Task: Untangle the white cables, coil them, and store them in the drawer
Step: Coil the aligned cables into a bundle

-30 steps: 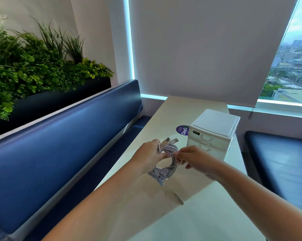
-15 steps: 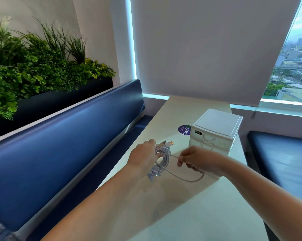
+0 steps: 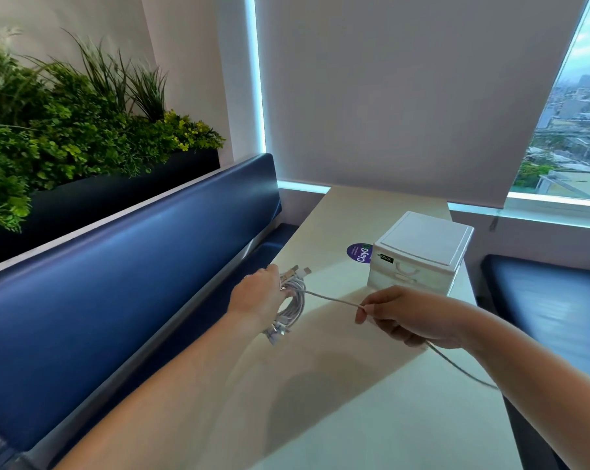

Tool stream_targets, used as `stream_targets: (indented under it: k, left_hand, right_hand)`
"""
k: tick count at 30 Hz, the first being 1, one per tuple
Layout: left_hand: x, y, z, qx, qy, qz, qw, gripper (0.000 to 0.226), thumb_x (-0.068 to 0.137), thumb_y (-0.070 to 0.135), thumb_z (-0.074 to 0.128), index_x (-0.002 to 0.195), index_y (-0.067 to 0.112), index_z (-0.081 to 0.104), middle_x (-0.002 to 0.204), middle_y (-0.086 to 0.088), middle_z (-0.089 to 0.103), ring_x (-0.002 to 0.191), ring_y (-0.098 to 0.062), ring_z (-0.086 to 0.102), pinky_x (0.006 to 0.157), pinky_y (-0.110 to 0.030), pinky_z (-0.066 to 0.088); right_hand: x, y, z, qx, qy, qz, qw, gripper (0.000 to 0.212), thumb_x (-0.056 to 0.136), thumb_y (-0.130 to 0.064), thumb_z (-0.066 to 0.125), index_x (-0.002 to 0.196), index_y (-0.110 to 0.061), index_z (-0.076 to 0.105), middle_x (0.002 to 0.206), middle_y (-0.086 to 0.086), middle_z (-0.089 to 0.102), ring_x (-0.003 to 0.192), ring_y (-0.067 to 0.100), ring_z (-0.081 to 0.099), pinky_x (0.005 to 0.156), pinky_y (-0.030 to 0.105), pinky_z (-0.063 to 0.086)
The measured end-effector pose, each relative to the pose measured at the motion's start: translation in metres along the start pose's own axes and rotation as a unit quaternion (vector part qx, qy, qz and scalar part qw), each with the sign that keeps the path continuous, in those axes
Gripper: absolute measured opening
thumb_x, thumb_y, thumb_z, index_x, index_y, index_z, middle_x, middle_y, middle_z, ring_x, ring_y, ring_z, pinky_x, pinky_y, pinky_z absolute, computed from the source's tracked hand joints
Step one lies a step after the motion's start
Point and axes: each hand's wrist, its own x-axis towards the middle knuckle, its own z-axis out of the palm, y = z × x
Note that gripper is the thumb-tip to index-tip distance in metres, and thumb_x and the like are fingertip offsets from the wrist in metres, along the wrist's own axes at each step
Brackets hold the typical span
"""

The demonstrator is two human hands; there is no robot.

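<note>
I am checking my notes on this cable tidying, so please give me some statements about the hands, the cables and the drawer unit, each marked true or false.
1. The left hand grips the bundle of white cables. True.
2. The right hand pinches a single strand that runs taut from the bundle. True.
3. The top drawer of the white drawer unit stands open. False: both drawer fronts look shut.
4. The purple sticker is on top of the drawer unit. False: it lies on the table, to the left of the unit.
5. The bundle rests inside a drawer. False: it is in the left hand, above the table.
</note>
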Motion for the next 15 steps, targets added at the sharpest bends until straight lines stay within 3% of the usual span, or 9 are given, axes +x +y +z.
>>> stream_targets:
  k: [3,6,10,13,15]
  left_hand:
    - [-0.004,0.001,-0.004,-0.043,-0.01,-0.009,0.999,0.037,0.095,0.051,0.053,0.094,0.016,0.041,0.095,-0.004,0.06,0.082,-0.026,0.055,0.062,-0.034,0.04]
    - [-0.009,0.01,-0.01,-0.081,-0.019,0.006,0.997,0.036,0.094,0.053,0.054,0.092,0.018,0.044,0.081,0.003,0.055,0.074,-0.022,0.053,0.058,-0.033,0.037]
    - [-0.014,0.03,-0.012,-0.135,-0.041,0.04,0.989,0.037,0.092,0.055,0.055,0.093,0.019,0.048,0.077,0.003,0.056,0.067,-0.019,0.052,0.054,-0.032,0.038]
    - [-0.013,0.032,-0.015,-0.156,-0.089,0.042,0.983,0.036,0.091,0.055,0.057,0.091,0.021,0.046,0.075,0.002,0.055,0.064,-0.019,0.048,0.054,-0.032,0.035]
    - [-0.013,0.03,-0.019,-0.172,-0.136,0.051,0.974,0.034,0.09,0.054,0.059,0.097,0.022,0.048,0.078,0.001,0.058,0.065,-0.018,0.05,0.056,-0.033,0.037]
  right_hand:
    - [0.005,0.003,-0.001,-0.08,0.032,0.004,0.996,0.024,0.099,-0.017,0.042,0.097,-0.009,0.064,0.061,-0.001,0.04,0.044,0.01,0.032,0.04,0.02,0.024]
    - [0.014,0.001,0.002,-0.069,0.062,-0.003,0.996,0.02,0.096,-0.024,0.05,0.096,-0.011,0.065,0.064,0.0,0.049,0.048,0.011,0.038,0.044,0.021,0.031]
    - [0.028,-0.011,0.012,-0.108,0.142,-0.078,0.981,0.028,0.097,-0.034,0.05,0.085,-0.015,0.066,0.062,-0.004,0.044,0.052,0.009,0.036,0.048,0.019,0.029]
    - [0.028,-0.018,0.009,-0.292,0.201,-0.122,0.927,0.029,0.1,-0.033,0.043,0.081,-0.023,0.064,0.059,-0.009,0.045,0.053,0.006,0.04,0.049,0.02,0.026]
    - [0.024,-0.017,0.001,-0.415,0.213,-0.139,0.874,0.028,0.101,-0.035,0.038,0.089,-0.031,0.063,0.069,-0.014,0.057,0.066,0.008,0.051,0.055,0.022,0.032]
